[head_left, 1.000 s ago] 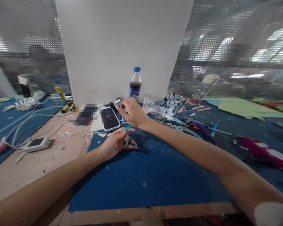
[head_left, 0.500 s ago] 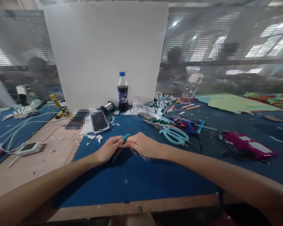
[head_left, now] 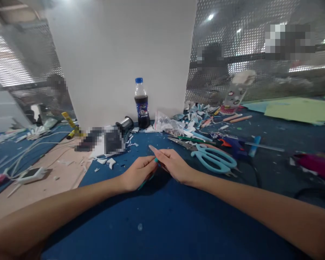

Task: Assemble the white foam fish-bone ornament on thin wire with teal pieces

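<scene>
My left hand (head_left: 137, 173) and my right hand (head_left: 173, 164) meet at the middle of the blue mat (head_left: 162, 220). Both pinch a thin teal strip (head_left: 156, 160) between their fingertips; more teal shows under the left hand's fingers. The right hand's forefinger points out to the left over the strip. Light blue scissors (head_left: 212, 160) lie on the mat just to the right of my right hand.
A cola bottle (head_left: 141, 104) and a silver spool (head_left: 124, 124) stand before a white board (head_left: 119, 57). Paper scraps (head_left: 195, 119), a plastic bag (head_left: 166, 124), a glue gun (head_left: 234, 144) and pens lie at the right. Cables and a phone (head_left: 29, 174) lie left.
My right hand came back from the silver spool to join my left hand on the teal strip. Its forefinger is now stretched out. The view shifted closer to the mat.
</scene>
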A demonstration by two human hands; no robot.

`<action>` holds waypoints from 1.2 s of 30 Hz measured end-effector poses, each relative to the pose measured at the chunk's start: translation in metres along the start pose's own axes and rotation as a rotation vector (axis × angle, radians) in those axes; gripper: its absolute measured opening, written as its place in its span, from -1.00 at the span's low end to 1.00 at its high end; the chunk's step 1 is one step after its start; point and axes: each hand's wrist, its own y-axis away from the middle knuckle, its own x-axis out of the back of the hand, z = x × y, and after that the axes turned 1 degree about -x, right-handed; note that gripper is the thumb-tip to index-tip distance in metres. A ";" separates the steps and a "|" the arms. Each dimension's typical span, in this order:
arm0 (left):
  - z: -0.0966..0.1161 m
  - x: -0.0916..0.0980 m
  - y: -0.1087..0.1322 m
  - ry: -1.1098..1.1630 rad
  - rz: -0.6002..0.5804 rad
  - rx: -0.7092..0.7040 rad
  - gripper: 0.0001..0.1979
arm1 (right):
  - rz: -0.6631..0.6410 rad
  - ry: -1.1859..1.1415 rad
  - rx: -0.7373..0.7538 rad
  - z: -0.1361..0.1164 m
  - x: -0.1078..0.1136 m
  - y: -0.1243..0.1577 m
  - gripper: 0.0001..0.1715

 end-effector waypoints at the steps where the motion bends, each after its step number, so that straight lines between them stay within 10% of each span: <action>1: 0.000 0.000 0.002 -0.069 0.003 -0.026 -0.55 | 0.016 -0.029 -0.012 0.001 0.000 -0.001 -0.40; 11: 0.001 0.009 0.009 -0.138 0.077 -0.006 -0.64 | 0.406 -0.263 -0.230 0.009 0.006 -0.010 -0.51; 17: 0.000 0.012 0.004 -0.217 0.153 -0.003 -0.69 | 0.732 0.715 0.232 0.008 0.010 -0.008 -0.50; 23: -0.005 0.012 0.002 -0.175 0.075 -0.126 -0.71 | 0.542 1.329 0.675 -0.012 -0.002 0.007 -0.38; 31: -0.006 0.013 0.005 -0.113 0.033 -0.183 -0.68 | 0.218 1.315 0.380 -0.004 0.000 0.010 -0.44; 36: 0.001 0.014 0.011 -0.433 0.131 -0.240 -0.72 | 0.201 1.324 0.458 -0.002 0.004 0.009 -0.41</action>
